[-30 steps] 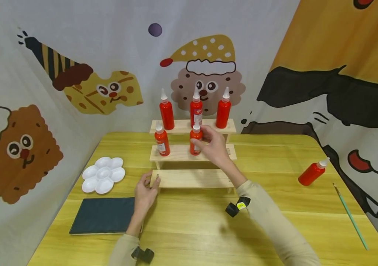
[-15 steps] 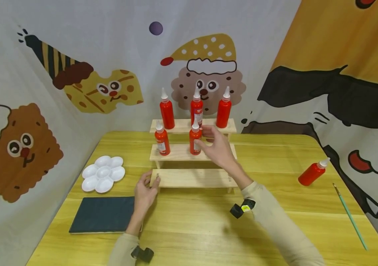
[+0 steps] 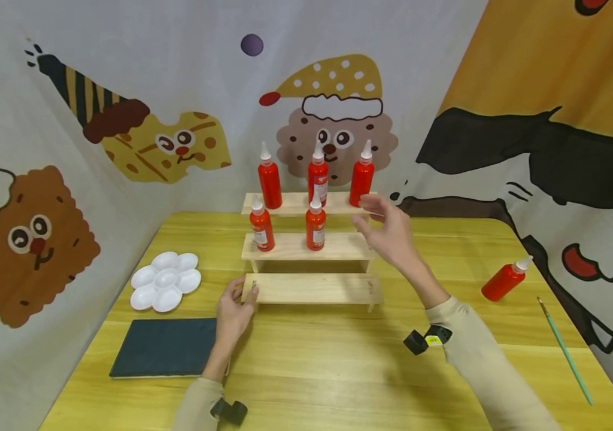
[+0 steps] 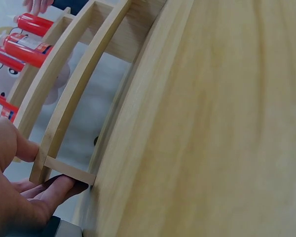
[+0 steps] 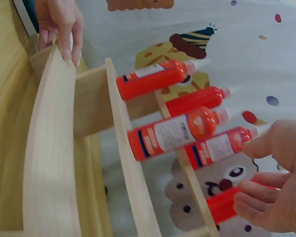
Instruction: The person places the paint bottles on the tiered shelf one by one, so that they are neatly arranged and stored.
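A three-step wooden display rack (image 3: 312, 288) stands on the table, its lowest step nearest me. My left hand (image 3: 235, 308) grips the left end of that step, thumb on top and fingers round the side, as the left wrist view also shows. My right hand (image 3: 394, 234) is held in the air at the rack's right side, fingers spread and loosely bent around nothing. On the middle step stand two red paint bottles with white nozzle caps, one at the left and one red paint bottle (image 3: 315, 232) at the centre. The top step bears three more, including a right-hand bottle (image 3: 361, 179) near my fingertips.
Another red paint bottle (image 3: 503, 281) lies on its side at the table's right, with a green-handled paintbrush (image 3: 566, 353) nearby. At the left are a white flower-shaped palette (image 3: 166, 280) and a dark flat pad (image 3: 165, 348). A printed curtain (image 3: 177, 48) hangs behind.
My right hand has let go of the centre bottle on the middle step and moved right, away from it. That bottle stays upright on the step. My left hand keeps its grip.
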### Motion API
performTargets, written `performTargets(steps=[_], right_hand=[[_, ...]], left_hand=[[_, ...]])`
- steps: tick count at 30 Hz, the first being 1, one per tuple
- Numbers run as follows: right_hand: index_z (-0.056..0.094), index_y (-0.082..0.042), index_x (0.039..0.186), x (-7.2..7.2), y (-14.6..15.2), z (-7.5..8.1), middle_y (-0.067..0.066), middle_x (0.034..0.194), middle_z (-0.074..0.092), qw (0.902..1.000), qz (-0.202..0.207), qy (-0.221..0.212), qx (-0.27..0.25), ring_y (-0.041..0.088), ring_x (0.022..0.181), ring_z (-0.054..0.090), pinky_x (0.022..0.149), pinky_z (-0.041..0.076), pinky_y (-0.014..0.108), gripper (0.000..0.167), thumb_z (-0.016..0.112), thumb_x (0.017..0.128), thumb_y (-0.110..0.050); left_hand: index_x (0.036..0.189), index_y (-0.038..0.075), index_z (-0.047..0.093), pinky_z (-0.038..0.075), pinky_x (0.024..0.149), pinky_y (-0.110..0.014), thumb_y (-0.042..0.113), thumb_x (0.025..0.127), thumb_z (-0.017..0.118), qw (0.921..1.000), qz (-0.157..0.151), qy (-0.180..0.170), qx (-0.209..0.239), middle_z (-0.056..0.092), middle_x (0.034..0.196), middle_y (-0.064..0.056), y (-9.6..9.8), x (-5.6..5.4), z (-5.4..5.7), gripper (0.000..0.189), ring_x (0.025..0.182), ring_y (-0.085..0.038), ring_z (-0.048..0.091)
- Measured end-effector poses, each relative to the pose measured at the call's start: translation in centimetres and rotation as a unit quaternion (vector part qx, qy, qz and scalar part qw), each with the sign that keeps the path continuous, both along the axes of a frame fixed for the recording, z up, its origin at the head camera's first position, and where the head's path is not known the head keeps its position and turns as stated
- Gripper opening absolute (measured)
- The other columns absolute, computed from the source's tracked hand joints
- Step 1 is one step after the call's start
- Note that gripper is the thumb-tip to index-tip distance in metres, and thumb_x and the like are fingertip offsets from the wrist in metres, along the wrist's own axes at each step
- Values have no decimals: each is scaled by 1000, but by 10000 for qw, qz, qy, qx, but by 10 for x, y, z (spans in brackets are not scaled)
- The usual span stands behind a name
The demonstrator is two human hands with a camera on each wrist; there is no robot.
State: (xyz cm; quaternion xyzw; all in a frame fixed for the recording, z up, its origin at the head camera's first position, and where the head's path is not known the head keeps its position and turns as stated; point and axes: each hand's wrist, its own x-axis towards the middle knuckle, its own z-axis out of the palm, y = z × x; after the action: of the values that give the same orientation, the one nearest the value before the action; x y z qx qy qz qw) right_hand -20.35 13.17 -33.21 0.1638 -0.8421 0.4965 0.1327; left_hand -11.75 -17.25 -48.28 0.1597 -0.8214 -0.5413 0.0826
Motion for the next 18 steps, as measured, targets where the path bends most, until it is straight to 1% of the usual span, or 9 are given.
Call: performTargets(steps=[3,6,11,18], right_hand=[[58,5,132,1,12,2,21,131,64,9996,-201,157,96,38,123,60,106,48,51,41,71,95,-8],[58,6,131,2,23,4,23,131,64,9991,-317,258,84,40,123,60,106,47,52,41,70,95,-8],[58,7,131,5,41,6,24,132,63,9983,-513,279,69,40,124,59,108,45,51,40,69,96,-9],[60,5,130,8,68,6,23,130,64,9948,-984,265,91,36,123,60,107,45,51,40,70,96,-13]], left_hand=[[141,9,58,53,67,-27,23,98,68,10000,21,-25,-12,69,124,-26,0,0,0,46,88,-28,72],[141,9,58,53,67,-27,23,98,68,10000,17,-35,27,69,124,-26,0,-1,0,46,89,-29,72],[141,8,58,52,67,-26,22,98,68,10000,-18,-49,76,68,126,-27,0,0,2,46,89,-29,72],[141,7,58,52,67,-24,21,98,68,9999,-35,-7,113,68,124,-27,0,0,2,46,86,-26,73]])
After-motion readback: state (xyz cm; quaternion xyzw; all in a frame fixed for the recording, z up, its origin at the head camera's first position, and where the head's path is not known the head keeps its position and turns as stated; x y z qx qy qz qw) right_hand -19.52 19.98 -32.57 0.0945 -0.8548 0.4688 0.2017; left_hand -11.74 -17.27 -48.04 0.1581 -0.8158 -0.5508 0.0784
